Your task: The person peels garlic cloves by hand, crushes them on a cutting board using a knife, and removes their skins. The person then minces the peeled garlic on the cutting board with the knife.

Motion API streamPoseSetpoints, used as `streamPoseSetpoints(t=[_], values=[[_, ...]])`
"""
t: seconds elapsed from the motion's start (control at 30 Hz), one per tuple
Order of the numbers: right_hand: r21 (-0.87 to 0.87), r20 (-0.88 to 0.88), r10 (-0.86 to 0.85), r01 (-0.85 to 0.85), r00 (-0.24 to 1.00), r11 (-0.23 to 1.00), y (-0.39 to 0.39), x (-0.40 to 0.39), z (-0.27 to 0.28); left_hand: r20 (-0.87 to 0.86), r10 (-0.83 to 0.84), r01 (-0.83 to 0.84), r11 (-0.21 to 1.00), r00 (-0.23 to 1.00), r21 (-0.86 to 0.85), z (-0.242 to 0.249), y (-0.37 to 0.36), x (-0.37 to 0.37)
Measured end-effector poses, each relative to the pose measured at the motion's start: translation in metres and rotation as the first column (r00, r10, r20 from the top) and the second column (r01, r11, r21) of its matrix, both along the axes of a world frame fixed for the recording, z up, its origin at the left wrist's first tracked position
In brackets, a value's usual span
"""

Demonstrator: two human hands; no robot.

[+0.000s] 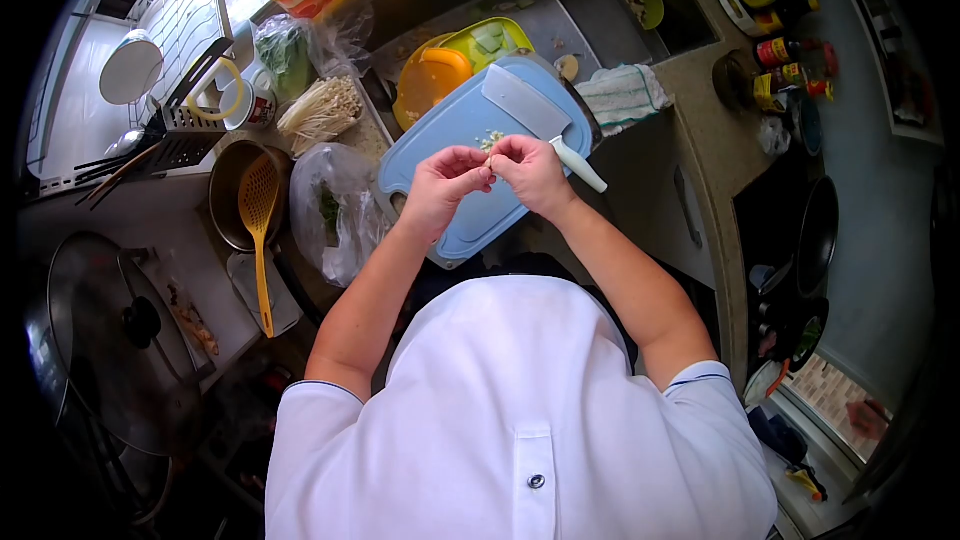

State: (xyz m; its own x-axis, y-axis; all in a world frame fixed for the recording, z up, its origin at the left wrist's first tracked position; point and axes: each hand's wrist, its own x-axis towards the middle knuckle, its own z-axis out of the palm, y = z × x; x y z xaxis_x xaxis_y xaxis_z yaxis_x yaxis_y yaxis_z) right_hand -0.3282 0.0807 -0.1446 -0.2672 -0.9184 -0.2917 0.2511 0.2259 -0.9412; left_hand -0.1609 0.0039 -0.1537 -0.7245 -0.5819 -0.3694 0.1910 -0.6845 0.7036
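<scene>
My left hand [447, 186] and my right hand [534, 175] meet over a light blue cutting board [478, 218]. Thumbs and fingers of both are pinched together at the tips, around something too small to make out. Just beyond the fingertips lies a little heap of finely chopped pale bits [489, 139] on the board. A cleaver [524, 104] with a white handle rests flat on the board's far right part, its handle reaching past the edge beside my right hand.
Behind the board are an orange basket [432, 80], a green tray [512, 32] and the sink [585, 15]. Enoki mushrooms [322, 112], a plastic bag [350, 225] and a pot [224, 202] with a yellow skimmer [259, 195] stand left. A cloth [622, 97] and bottles [775, 50] are right.
</scene>
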Motion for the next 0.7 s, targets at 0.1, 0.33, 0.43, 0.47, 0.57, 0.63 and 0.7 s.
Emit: streamPoseSetpoints(t=[0.1, 0.33, 0.43, 0.47, 0.57, 0.63, 0.7], values=[[0.079, 0.054, 0.042, -0.047, 0.998, 0.996, 0.000, -0.005, -0.001, 0.077, -0.024, 0.039, 0.978, 0.997, -0.205, 0.000, -0.002, 0.002], [0.126, 0.438, -0.009, -0.051, 0.899, 0.991, 0.000, -0.005, -0.002, 0.204, 0.044, 0.040, 0.920, 0.978, -0.389, 0.003, -0.002, 0.001], [0.148, 0.267, -0.049, 0.009, 0.962, 0.989, -0.002, 0.001, 0.006, 0.273, 0.016, 0.085, 0.932, 0.962, -0.351, 0.021, -0.004, -0.003], [0.132, 0.216, -0.024, -0.005, 0.976, 0.991, -0.002, 0.002, 0.008, 0.302, -0.004, 0.111, 0.934, 0.953, -0.341, 0.023, -0.004, -0.002], [0.131, 0.214, 0.010, -0.039, 0.977, 0.991, -0.001, 0.000, 0.008, 0.177, -0.037, 0.057, 0.993, 0.983, -0.106, 0.012, -0.010, 0.003], [0.142, 0.263, 0.021, -0.060, 0.965, 0.988, -0.002, -0.003, 0.007, 0.135, -0.039, 0.045, 0.998, 0.990, -0.048, 0.010, -0.011, 0.006], [0.163, 0.411, 0.016, -0.091, 0.911, 0.983, -0.003, -0.005, 0.005, 0.094, -0.038, 0.037, 0.999, 0.995, 0.011, 0.008, -0.011, 0.008]])
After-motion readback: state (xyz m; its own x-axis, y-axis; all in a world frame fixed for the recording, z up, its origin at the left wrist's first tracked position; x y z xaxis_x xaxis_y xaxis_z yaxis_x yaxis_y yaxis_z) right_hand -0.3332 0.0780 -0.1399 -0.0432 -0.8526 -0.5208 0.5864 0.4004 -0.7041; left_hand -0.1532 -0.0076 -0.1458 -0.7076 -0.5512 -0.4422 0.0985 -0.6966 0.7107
